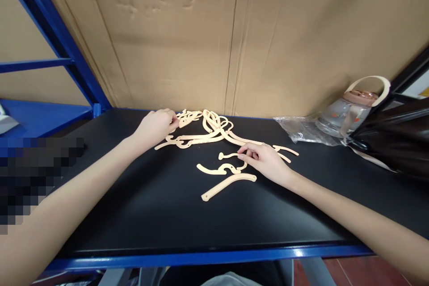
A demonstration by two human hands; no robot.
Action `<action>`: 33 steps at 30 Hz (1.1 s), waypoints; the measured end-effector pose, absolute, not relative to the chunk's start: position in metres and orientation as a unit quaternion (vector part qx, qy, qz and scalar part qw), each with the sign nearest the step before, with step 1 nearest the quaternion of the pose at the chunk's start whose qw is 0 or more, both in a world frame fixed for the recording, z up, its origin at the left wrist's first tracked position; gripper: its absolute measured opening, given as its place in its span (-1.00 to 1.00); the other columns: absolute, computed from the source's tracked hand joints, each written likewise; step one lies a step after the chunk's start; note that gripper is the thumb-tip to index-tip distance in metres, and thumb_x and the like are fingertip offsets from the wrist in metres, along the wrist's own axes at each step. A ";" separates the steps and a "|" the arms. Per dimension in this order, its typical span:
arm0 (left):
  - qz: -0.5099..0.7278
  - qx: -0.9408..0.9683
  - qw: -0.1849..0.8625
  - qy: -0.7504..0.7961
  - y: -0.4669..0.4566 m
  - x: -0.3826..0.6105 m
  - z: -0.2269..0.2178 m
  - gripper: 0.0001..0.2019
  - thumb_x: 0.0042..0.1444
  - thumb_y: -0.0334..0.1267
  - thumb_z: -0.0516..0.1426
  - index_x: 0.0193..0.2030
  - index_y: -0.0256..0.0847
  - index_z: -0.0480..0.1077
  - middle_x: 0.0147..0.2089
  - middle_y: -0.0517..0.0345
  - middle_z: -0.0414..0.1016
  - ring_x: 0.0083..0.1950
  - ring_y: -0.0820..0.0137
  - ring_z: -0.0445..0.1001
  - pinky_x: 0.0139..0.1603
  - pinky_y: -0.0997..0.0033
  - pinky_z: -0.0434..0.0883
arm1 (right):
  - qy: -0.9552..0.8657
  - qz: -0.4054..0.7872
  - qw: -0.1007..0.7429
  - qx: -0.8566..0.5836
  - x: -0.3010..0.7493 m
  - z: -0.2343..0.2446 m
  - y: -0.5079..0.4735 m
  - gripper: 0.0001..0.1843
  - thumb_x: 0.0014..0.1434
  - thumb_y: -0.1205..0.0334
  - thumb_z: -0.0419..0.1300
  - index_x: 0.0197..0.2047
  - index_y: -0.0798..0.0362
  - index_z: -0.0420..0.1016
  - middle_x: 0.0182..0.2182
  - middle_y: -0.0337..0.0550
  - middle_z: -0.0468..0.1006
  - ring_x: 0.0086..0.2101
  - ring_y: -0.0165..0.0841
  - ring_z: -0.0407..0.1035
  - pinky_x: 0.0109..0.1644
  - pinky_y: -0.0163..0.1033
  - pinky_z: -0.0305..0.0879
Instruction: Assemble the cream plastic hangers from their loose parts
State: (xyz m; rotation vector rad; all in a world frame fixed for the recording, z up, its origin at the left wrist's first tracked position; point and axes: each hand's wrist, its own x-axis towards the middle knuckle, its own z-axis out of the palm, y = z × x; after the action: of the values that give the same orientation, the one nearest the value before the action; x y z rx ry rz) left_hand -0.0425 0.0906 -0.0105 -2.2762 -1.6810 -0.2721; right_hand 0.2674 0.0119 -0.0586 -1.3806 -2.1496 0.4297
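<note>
A heap of cream plastic hanger pieces (pixel 208 129) lies at the back middle of the black tabletop (pixel 161 214). My left hand (pixel 157 126) rests at the heap's left end, fingers curled onto a piece there. My right hand (pixel 264 159) sits right of the middle, its fingertips pinching a small curved hanger piece (pixel 231 156). In front of that hand lie two loose pieces: a hooked one (pixel 217 170) and a long curved arm (pixel 228 185).
Crumpled clear plastic wrap (pixel 298 130) and a clear bottle with a pink lid and cream handle (pixel 351 111) lie at the back right, beside a black bag (pixel 395 143). A cardboard wall (pixel 214 40) stands behind. Blue shelf frame (pixel 53 31) on the left; blue front edge (pixel 201 257).
</note>
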 end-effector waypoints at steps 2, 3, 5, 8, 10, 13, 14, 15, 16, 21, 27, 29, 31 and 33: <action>-0.168 -0.777 0.134 -0.592 0.087 -0.040 -0.004 -0.77 0.17 -0.21 -0.06 -0.36 -0.21 0.36 -0.24 0.04 0.50 -0.29 0.26 0.44 -0.31 0.35 0.23 | -0.803 0.160 0.269 -0.507 0.267 -0.059 0.012 -0.81 0.20 0.09 0.15 -0.30 0.00 0.51 -0.60 -0.36 0.39 -0.58 -0.49 0.19 -0.44 -0.33 0.08; -0.204 -0.771 0.122 -0.591 0.084 -0.037 -0.002 -0.78 0.17 -0.18 -0.05 -0.34 -0.20 0.35 -0.25 0.05 0.49 -0.31 0.28 0.42 -0.33 0.36 0.22 | -0.805 0.161 0.271 -0.503 0.267 -0.059 0.011 -0.80 0.21 0.08 0.15 -0.29 0.00 0.51 -0.60 -0.36 0.39 -0.58 -0.49 0.19 -0.44 -0.33 0.08; -0.260 -0.771 0.084 -0.575 0.076 -0.027 0.000 -0.79 0.19 -0.15 -0.04 -0.31 -0.19 0.33 -0.28 0.09 0.47 -0.35 0.32 0.39 -0.36 0.38 0.20 | -0.805 0.164 0.280 -0.497 0.267 -0.058 0.009 -0.79 0.22 0.08 0.13 -0.19 0.00 0.47 -0.59 -0.37 0.38 -0.57 -0.48 0.19 -0.41 -0.32 0.10; -0.280 -0.818 0.005 -0.502 0.054 -0.002 -0.006 -0.80 0.21 -0.16 -0.03 -0.32 -0.19 0.32 -0.32 0.14 0.44 -0.35 0.37 0.36 -0.35 0.41 0.21 | -0.796 0.174 0.314 -0.488 0.267 -0.055 0.005 -0.60 0.24 0.08 0.10 0.12 0.00 0.25 -0.52 -0.38 0.39 -0.53 -0.46 0.21 -0.36 -0.31 0.17; -0.254 -0.868 -0.054 -0.424 0.036 0.016 -0.015 -0.79 0.24 -0.17 -0.03 -0.32 -0.19 0.33 -0.30 0.16 0.43 -0.30 0.38 0.37 -0.29 0.42 0.24 | -0.794 0.175 0.337 -0.474 0.267 -0.052 0.002 -0.42 0.24 0.08 0.12 0.26 -0.02 0.05 -0.46 -0.38 0.39 -0.53 -0.46 0.21 -0.34 -0.32 0.20; -0.200 -0.905 -0.135 -0.351 0.016 0.034 -0.028 -0.77 0.28 -0.18 -0.04 -0.30 -0.18 0.35 -0.31 0.19 0.42 -0.27 0.40 0.38 -0.23 0.42 0.27 | -0.821 0.134 0.333 -0.443 0.267 -0.050 0.000 -0.44 0.24 0.07 0.14 0.25 -0.06 0.11 -0.45 -0.37 0.40 -0.51 -0.48 0.23 -0.25 -0.30 0.21; -0.194 -0.904 -0.155 -0.347 0.012 0.037 -0.030 -0.76 0.29 -0.16 -0.05 -0.29 -0.17 0.36 -0.30 0.20 0.42 -0.25 0.41 0.38 -0.22 0.42 0.28 | -0.836 0.114 0.321 -0.430 0.266 -0.050 0.001 -0.57 0.25 0.08 0.14 0.16 -0.05 0.25 -0.47 -0.36 0.41 -0.49 -0.48 0.25 -0.21 -0.29 0.20; -0.192 -0.901 -0.171 -0.350 0.010 0.038 -0.032 -0.75 0.30 -0.14 -0.05 -0.28 -0.17 0.36 -0.30 0.21 0.42 -0.25 0.41 0.39 -0.21 0.42 0.29 | -0.850 0.095 0.308 -0.417 0.266 -0.050 0.001 -0.71 0.26 0.10 0.14 0.02 -0.03 0.38 -0.49 -0.36 0.42 -0.48 -0.48 0.27 -0.18 -0.28 0.17; -0.193 -0.897 -0.180 -0.356 0.010 0.038 -0.033 -0.74 0.31 -0.12 -0.06 -0.28 -0.16 0.37 -0.30 0.21 0.42 -0.25 0.41 0.39 -0.22 0.42 0.29 | -0.861 0.080 0.297 -0.404 0.266 -0.051 0.002 -0.81 0.26 0.12 0.13 -0.12 0.00 0.45 -0.51 -0.35 0.43 -0.47 -0.48 0.29 -0.18 -0.28 0.16; -0.204 -0.900 -0.068 -0.379 0.028 0.027 -0.030 -0.72 0.30 -0.08 -0.07 -0.22 -0.18 0.37 -0.18 0.12 0.44 -0.12 0.31 0.39 -0.09 0.32 0.31 | -0.872 0.072 0.272 -0.400 0.266 -0.055 0.007 -0.81 0.28 0.19 0.11 -0.32 0.04 0.47 -0.48 -0.30 0.50 -0.45 -0.48 0.33 -0.23 -0.30 0.14; -0.095 -0.855 0.094 -0.501 0.059 -0.003 -0.028 -0.52 0.16 0.04 0.06 0.05 -0.32 0.32 0.11 -0.20 0.39 0.17 0.02 0.30 0.12 0.10 0.22 | -0.851 -0.006 0.268 -0.451 0.275 -0.050 0.014 -0.79 0.30 0.13 0.07 -0.25 0.02 0.49 -0.36 -0.19 0.51 -0.31 -0.36 0.35 -0.18 -0.24 0.19; -0.055 -0.849 0.065 -0.521 0.066 -0.011 -0.027 -0.57 0.17 0.07 0.02 -0.03 -0.25 0.36 0.05 -0.13 0.46 0.09 0.06 0.38 0.06 0.11 0.25 | -0.849 -0.063 0.242 -0.465 0.282 -0.048 0.019 -0.79 0.27 0.10 0.11 -0.18 0.02 0.48 -0.25 -0.12 0.52 -0.23 -0.29 0.36 -0.15 -0.18 0.20; -0.058 -0.853 0.036 -0.518 0.071 -0.016 -0.026 -0.65 0.18 0.05 -0.01 -0.18 -0.19 0.38 -0.09 -0.01 0.52 -0.03 0.14 0.44 -0.03 0.19 0.28 | -0.851 -0.101 0.201 -0.475 0.289 -0.047 0.024 -0.75 0.23 0.06 0.14 -0.14 0.02 0.49 -0.21 -0.09 0.52 -0.21 -0.25 0.37 -0.13 -0.13 0.20; -0.083 -0.855 0.006 -0.511 0.074 -0.018 -0.025 -0.70 0.15 0.03 0.02 -0.30 -0.17 0.37 -0.22 0.06 0.51 -0.13 0.19 0.45 -0.15 0.27 0.28 | -0.854 -0.124 0.170 -0.476 0.294 -0.049 0.029 -0.77 0.24 0.08 0.13 -0.16 0.03 0.50 -0.24 -0.09 0.53 -0.23 -0.26 0.39 -0.12 -0.12 0.18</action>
State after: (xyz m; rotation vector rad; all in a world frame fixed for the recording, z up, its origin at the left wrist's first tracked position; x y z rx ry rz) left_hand -0.0175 0.0743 -0.0250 -2.6772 -1.6002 -0.2603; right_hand 0.2940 0.0292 -0.0487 -1.3525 -2.4274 -0.3514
